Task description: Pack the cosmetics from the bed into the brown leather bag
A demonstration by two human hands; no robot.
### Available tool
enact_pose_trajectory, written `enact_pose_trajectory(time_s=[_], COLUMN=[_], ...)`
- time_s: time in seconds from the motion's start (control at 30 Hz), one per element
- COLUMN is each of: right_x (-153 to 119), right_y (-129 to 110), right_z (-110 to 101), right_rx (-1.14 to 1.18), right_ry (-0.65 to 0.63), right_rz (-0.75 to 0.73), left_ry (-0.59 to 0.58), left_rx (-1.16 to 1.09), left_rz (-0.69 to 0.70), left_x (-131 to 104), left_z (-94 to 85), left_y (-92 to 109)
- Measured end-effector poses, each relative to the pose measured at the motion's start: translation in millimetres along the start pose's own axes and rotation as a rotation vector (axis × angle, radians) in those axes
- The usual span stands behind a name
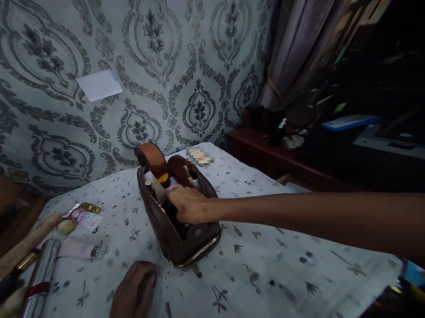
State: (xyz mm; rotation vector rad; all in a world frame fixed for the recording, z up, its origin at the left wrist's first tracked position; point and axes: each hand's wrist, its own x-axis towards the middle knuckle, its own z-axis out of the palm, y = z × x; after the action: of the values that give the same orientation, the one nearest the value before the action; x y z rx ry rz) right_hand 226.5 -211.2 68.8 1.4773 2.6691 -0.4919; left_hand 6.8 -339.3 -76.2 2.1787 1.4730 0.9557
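A dark brown leather cosmetic bag (159,228) stands unzipped on the patterned cloth, its lighter brown handle (151,157) rising at the back. My right hand (190,205) reaches into the bag's opening with fingers curled downward; their tips are hidden inside, so what they grip cannot be seen. Around it in the bag are a jar with a yellow-orange lid (164,179), pale tubes or bottles and a pinkish item. Left of the bag's front, my left hand (132,296) rests on the cloth with fingers curled in and nothing visible in them.
On the left lie a silver cylinder with a red band (39,282), a pale pink tube (76,249), a beige sponge (66,227), a clear packet (87,218) and brushes. Behind the bag is a blurred flat item (199,156). A patterned wall bounds the table's back.
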Motion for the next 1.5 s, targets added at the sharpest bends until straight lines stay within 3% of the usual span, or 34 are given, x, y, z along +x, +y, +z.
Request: enact_pose_trajectory(time_s=[0.23, 0.8, 1.23, 1.5], right_x=[-2, 3, -14, -26], right_y=[-2, 3, 2, -8], right_z=[0, -8, -13, -13], right_rx=[0.025, 0.017, 0.003, -0.024], right_ry=[0.017, -0.057, -0.020, 0.010], right_rz=[0.028, 0.010, -0.088, -0.039], left_ry=[-0.064, -0.101, -0.063, -0.032], left_rx=[0.036, 0.059, 0.061, 0.031], left_rz=[0.070, 0.068, 0.085, 0.062], left_x=[1, 0, 1, 4], left_z=[-3.7, -5.2, -3.9, -4.5], left_y=[-5, -3, -1, 7])
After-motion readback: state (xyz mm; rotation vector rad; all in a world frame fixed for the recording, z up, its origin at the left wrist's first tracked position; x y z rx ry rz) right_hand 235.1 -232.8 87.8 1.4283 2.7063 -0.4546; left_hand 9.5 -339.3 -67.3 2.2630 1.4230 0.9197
